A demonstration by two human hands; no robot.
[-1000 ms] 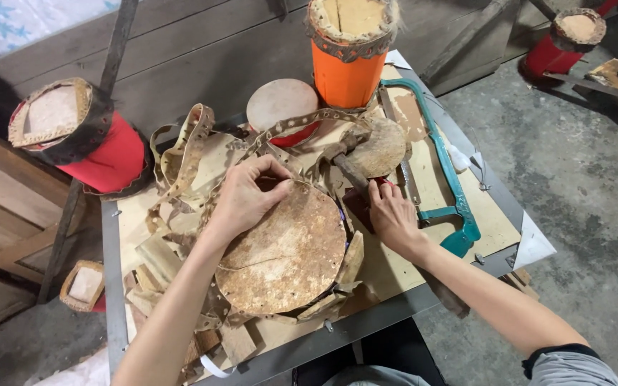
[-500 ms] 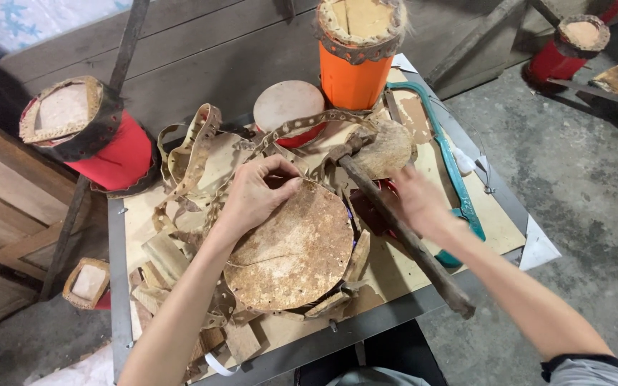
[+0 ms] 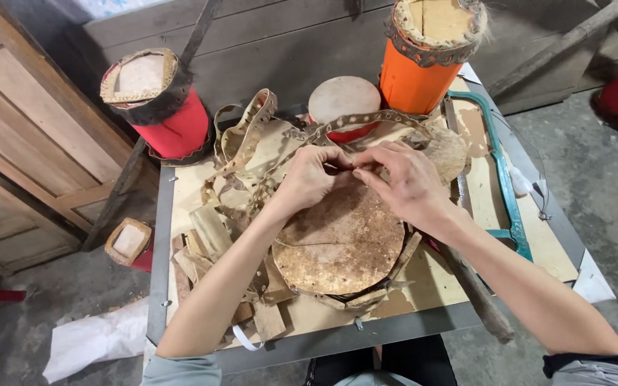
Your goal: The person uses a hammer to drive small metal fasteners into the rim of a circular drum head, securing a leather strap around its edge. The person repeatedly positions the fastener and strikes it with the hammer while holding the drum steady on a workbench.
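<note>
A round drum with a mottled brown hide skin [image 3: 341,243] lies on the work table [image 3: 402,332] in front of me. My left hand [image 3: 309,179] and my right hand [image 3: 405,182] meet at the drum's far rim, fingertips pinched together on a perforated hide strip [image 3: 366,121] that loops over the pile. What exactly lies between the fingertips is hidden by the fingers. Hide scraps and offcuts [image 3: 209,236] lie to the left of the drum.
A red drum [image 3: 162,107] stands at the table's back left, an orange drum [image 3: 427,61] at the back right, a small drum [image 3: 343,100] between them. A teal hacksaw [image 3: 506,186] and a wooden stick [image 3: 477,293] lie on the right. A wooden door is at the left.
My right hand left the table by the hacksaw and rose left to the drum's far rim, joining the left hand. The left hand stayed at the rim.
</note>
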